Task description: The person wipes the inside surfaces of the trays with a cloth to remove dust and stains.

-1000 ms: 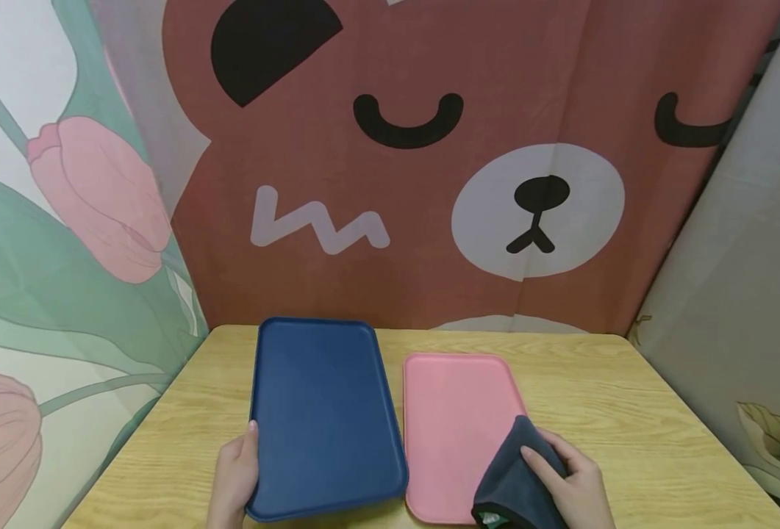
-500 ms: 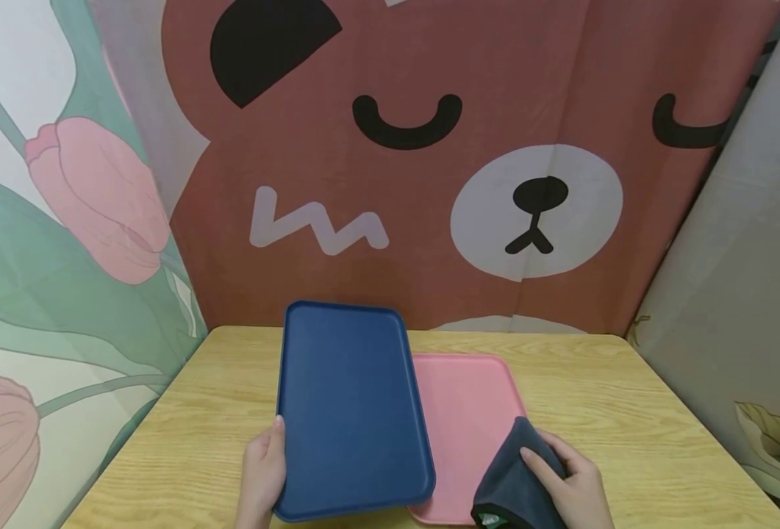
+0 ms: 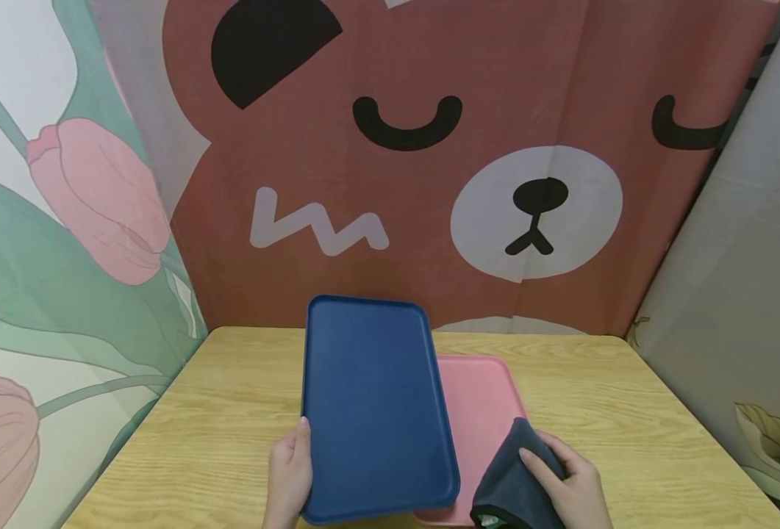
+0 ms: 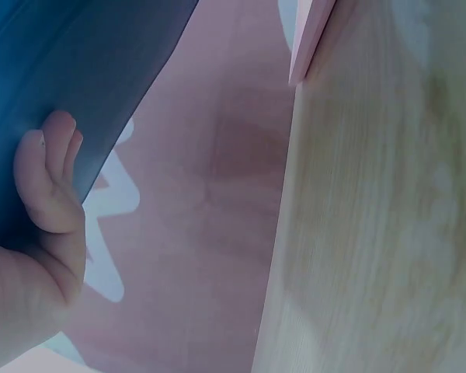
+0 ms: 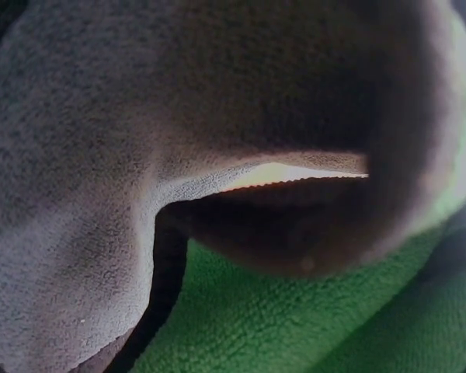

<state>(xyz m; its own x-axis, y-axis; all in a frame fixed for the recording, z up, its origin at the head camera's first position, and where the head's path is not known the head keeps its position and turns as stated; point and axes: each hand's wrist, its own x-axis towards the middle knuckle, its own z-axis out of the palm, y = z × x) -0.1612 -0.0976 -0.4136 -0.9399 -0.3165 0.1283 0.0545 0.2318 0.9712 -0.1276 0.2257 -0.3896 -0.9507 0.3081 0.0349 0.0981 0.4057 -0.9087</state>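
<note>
My left hand (image 3: 289, 470) grips a blue rectangular tray (image 3: 378, 408) by its left edge, thumb along the rim. In the left wrist view its fingers (image 4: 53, 175) bend against the tray's underside, and the tray is lifted off the table. The blue tray overlaps the left part of a smaller pink tray (image 3: 478, 400) lying on the table. My right hand (image 3: 575, 485) pinches a folded dark grey cloth (image 3: 515, 470) with a black edge, over the pink tray's near right corner. Close up in the right wrist view, the cloth's green side (image 5: 279, 311) shows while the hand is hidden.
The wooden table (image 3: 184, 433) has bare wood on either side of the trays. Behind it hangs a brown curtain (image 3: 337, 169) with a bear face. A floral curtain (image 3: 6, 308) borders the left, a greyish one (image 3: 747, 294) the right.
My left hand has carried the blue tray to the right and slightly up, so it covers more of the pink tray. The right hand and cloth stay almost still.
</note>
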